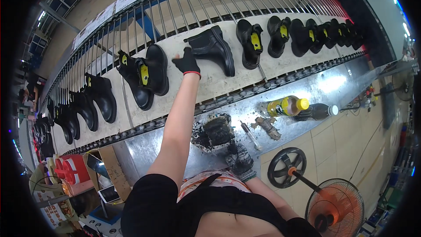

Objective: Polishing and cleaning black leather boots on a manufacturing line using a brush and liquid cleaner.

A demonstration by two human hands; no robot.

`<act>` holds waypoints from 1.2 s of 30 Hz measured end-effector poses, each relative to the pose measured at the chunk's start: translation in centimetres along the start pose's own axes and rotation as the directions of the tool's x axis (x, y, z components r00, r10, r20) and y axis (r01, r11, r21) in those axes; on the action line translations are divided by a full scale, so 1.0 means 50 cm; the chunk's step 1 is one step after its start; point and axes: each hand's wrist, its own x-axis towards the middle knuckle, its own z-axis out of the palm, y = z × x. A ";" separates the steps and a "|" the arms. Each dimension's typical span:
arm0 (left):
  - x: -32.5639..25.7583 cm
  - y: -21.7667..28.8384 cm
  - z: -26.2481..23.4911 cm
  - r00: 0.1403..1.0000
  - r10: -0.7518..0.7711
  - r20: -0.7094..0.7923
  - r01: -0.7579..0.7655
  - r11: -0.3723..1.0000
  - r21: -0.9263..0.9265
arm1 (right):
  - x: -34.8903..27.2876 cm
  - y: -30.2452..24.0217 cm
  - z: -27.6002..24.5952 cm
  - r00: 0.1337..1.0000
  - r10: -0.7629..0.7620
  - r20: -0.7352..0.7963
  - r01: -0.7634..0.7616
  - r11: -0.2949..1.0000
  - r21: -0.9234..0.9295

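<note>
My left hand [187,63], in a black fingerless glove with a red cuff, reaches to the conveyor. Its fingers are at the top of a black ankle boot [212,49] lying on its side, and appear closed on the shaft edge; the boot partly hides them. My right hand [240,162] wears a grey knit glove blackened at the fingers. It is low over the metal ledge, its fingers curled around something dark that I cannot make out. Beside it lies a blackened, crumbly pad [218,131]. A thin brush-like tool [251,136] and a dirty crumpled rag [267,128] lie to its right.
Several black boots [157,68] stand along the conveyor [175,90] on both sides. A yellow-capped bottle [287,105] and a dark bottle [318,111] lie on the metal ledge [237,112]. A cardboard box [115,171] is at lower left, a fan [335,208] at lower right.
</note>
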 end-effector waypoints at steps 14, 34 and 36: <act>-0.028 0.054 0.092 0.900 -0.305 0.313 -0.093 0.566 0.819 | -0.029 0.032 0.037 0.998 0.054 -0.030 -0.056 0.995 -0.083; -0.219 0.680 -0.544 0.899 -0.062 0.433 -0.425 0.105 0.899 | -0.041 0.053 0.086 0.991 0.103 -0.081 -0.094 0.990 0.103; -0.227 0.679 -0.569 0.899 -0.077 0.432 -0.410 0.204 0.889 | -0.057 0.015 0.062 0.983 0.180 -0.017 -0.178 0.980 0.088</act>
